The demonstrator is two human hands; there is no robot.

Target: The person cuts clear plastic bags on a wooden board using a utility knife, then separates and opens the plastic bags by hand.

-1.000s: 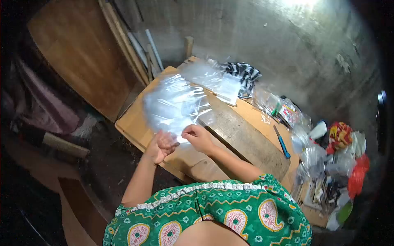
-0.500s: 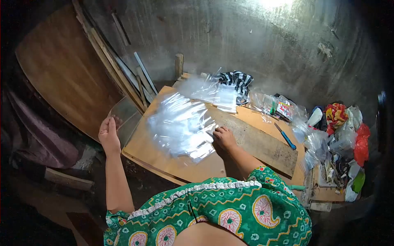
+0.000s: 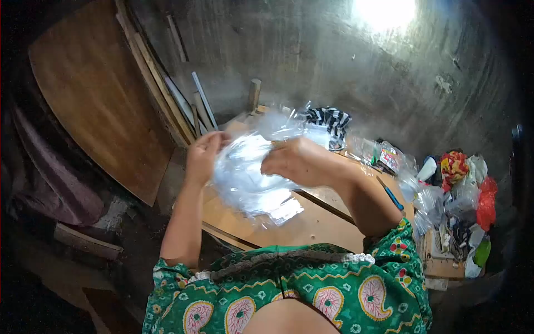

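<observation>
A loose pile of shiny clear plastic bags (image 3: 253,192) lies on the wooden board table in front of me, glare hiding the single sheets. At the pile's upper left, my left hand (image 3: 203,158) has its fingers pressed together on a clear plastic bag, whose outline is hard to follow. My right hand (image 3: 295,162) is raised over the pile's right side, fingers curled down and smeared by motion. Whether it grips any plastic cannot be made out.
A blue-handled knife (image 3: 391,192) lies to the right. Past it is a heap of plastic bags and cloths (image 3: 456,189). A black-and-white striped bundle (image 3: 332,123) sits at the back by the wall. Wooden strips (image 3: 161,83) and a brown panel (image 3: 100,106) lean at left.
My left hand has come in from the left, from beside the table to the pile. My right hand has lifted off the grey board and moved up and slightly left over the plastic.
</observation>
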